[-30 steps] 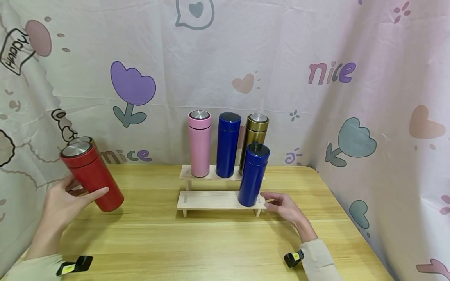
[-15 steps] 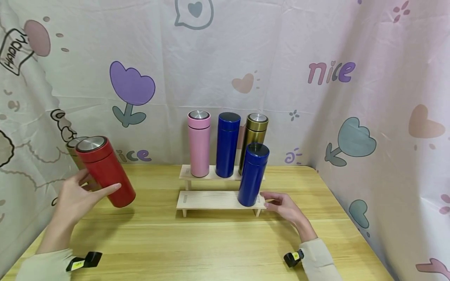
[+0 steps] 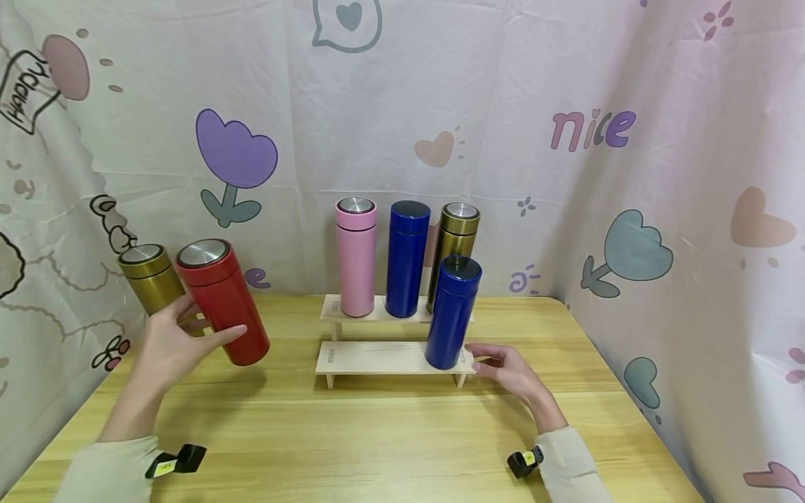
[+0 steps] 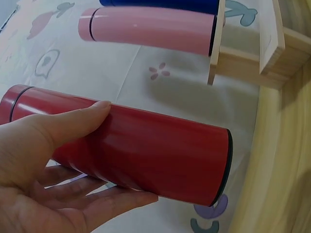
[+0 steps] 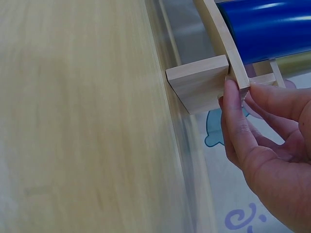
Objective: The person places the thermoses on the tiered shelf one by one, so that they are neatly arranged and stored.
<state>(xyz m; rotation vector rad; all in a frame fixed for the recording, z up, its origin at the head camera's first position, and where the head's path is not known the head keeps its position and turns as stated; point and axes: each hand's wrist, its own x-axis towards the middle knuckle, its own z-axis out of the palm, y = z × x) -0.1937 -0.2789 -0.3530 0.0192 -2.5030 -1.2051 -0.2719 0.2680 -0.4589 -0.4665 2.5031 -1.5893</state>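
My left hand (image 3: 172, 349) grips a red thermos (image 3: 226, 307) round its body, tilted and held above the table. In the left wrist view the thumb lies along one side of the red thermos (image 4: 160, 145), the fingers along the other. My right hand (image 3: 509, 374) pinches the right end of the lower wooden shelf (image 3: 377, 358); the right wrist view shows thumb and fingers on the board's edge (image 5: 238, 73). A blue thermos (image 3: 453, 314) stands on that shelf's right end. Behind, a pink thermos (image 3: 357, 265), another blue thermos (image 3: 409, 265) and a gold thermos (image 3: 462, 227) stand on the upper shelf (image 3: 330, 309).
A second gold thermos (image 3: 151, 279) stands at the table's back left, partly hidden by the left hand and red thermos. A printed cloth (image 3: 352, 105) hangs behind and along both sides of the wooden table (image 3: 346, 440).
The left hand has carried the red thermos rightward toward the shelves, uncovering the gold thermos at the back left. My right hand has kept its place at the shelf's end.
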